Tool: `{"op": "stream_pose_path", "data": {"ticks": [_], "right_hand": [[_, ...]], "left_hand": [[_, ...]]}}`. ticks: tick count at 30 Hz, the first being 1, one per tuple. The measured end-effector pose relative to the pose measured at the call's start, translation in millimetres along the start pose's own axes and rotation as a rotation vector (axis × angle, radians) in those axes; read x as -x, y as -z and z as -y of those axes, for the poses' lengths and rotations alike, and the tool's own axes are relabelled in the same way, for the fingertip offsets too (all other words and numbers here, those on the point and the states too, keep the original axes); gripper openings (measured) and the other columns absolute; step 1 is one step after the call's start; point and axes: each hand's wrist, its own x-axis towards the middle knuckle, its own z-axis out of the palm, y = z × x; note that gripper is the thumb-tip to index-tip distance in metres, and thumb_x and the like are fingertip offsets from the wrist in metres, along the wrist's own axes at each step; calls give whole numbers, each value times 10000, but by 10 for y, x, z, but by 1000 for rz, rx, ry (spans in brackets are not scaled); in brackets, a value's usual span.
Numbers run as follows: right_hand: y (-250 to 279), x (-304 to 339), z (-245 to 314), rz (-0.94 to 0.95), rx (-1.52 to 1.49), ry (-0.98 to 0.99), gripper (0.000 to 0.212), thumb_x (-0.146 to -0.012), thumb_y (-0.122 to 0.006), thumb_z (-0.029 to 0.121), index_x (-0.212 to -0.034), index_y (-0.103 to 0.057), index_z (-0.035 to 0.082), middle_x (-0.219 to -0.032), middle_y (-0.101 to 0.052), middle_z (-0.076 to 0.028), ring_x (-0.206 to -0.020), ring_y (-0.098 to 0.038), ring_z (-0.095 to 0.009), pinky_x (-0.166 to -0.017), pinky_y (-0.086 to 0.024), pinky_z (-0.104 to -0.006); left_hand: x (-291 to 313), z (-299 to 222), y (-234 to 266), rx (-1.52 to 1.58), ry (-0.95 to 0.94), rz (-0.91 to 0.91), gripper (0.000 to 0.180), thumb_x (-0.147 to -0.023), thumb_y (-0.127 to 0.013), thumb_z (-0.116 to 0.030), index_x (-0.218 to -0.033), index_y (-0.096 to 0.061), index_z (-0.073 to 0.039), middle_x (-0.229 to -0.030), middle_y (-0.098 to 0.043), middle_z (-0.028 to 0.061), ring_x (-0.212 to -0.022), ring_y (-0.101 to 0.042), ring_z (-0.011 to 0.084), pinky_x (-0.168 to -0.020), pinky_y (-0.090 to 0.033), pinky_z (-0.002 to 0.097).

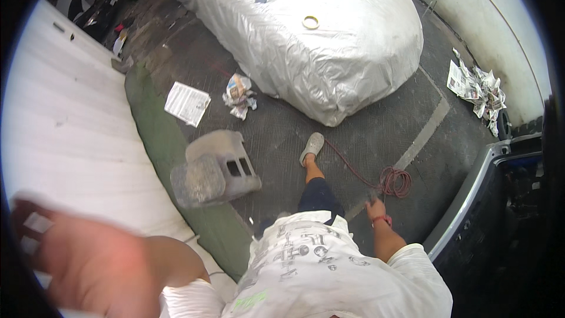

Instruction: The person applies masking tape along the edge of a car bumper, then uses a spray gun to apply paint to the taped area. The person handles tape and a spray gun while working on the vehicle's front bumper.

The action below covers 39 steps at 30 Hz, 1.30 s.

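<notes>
My left hand [88,259] is raised close at the lower left, large and smeared by motion. Dark and white patches show at its far end, and whether it grips anything is unclear. Low on my right side, my right hand [375,207], with a red band at the wrist, has its fingers curled around a small greyish thing I cannot make out. Just beyond it a dark red hose [395,182] lies coiled on the floor, one length running up toward my foot. The hose's near end seems to meet my right hand, though the join is too small to tell.
A silver cover [306,65] drapes a car-sized shape ahead, with a tape roll [311,22] on it. A dusty grey plastic seat [218,168] stands left. Newspaper [188,103] and crumpled paper [239,95] lie beyond. A vehicle panel [465,200] edges the right.
</notes>
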Motion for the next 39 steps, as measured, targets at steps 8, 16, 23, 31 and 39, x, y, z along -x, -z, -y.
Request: {"op": "stream_pose_path", "data": {"ticks": [8,16,23,31,39], "right_hand": [[1312,-2956,3719,-202,-180,512,462,-944,-754,182,-1363,-622,37,-1336,-622,-213,-1228,-627,-428,-1018,-537,-482],[1912,-4833,6134,-221,23,669,484,-962,-662,74,-1440,-614,132,-1565,-496,-128,-1229,-644,-349,-986,-599,-469],[2015,-4913,6247,-278,-139,691,238,-910,-627,-23,-1114,-694,80,-1408,-600,-117,-1144,-641,-366,-946,-594,-479],[2429,-2189,5046,-190,-1021,382,249,-1032,-688,132,-1258,-663,29,-1175,-742,-158,-1046,-730,-304,-928,-568,-402],[2061,-293,4287,-884,-1240,-206,241,-1050,-687,206,-1238,-687,55,-1149,-739,-148,-1024,-719,-275,-879,-562,-405]], "left_hand": [[2461,2555,-670,-681,1274,424,396,-910,-818,-122,-1276,-689,-43,-1351,-675,150,-1297,-616,340,-1155,-444,457],[2889,3230,-928,-581,1469,958,387,-900,-828,-157,-1266,-725,-90,-1352,-685,149,-1267,-633,368,-1088,-501,458],[2865,4155,-918,-381,1310,1083,345,-941,-801,-191,-1270,-741,-105,-1370,-680,144,-1245,-642,370,-1087,-499,469],[2815,5036,-1970,-74,1080,837,396,-901,-823,-127,-1264,-702,-25,-1320,-704,182,-1271,-637,391,-1085,-497,478],[2785,3709,-2896,598,656,1231,359,-874,-855,-109,-1198,-738,-8,-1224,-762,211,-1154,-735,389,-1013,-560,449]]}}
